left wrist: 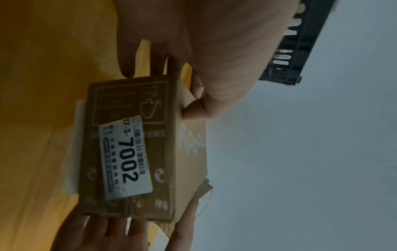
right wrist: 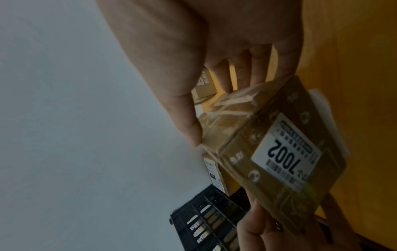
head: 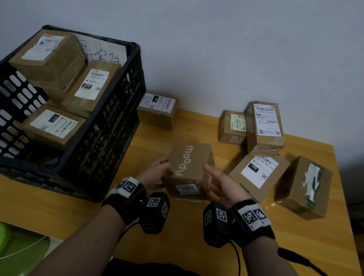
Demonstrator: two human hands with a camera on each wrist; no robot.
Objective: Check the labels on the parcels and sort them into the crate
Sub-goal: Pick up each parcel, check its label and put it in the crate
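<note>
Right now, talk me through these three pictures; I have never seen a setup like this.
A person sorts parcels bare-handed, wearing a camera on the head and one on each wrist. The head view looks down at a wooden table. The black crate on the left already holds three labelled boxes; five more parcels lie on the table. The left hand and right hand hold a brown box printed "moody" between them. Both wrist views show its near side close up, with a white label reading 7002.
</note>
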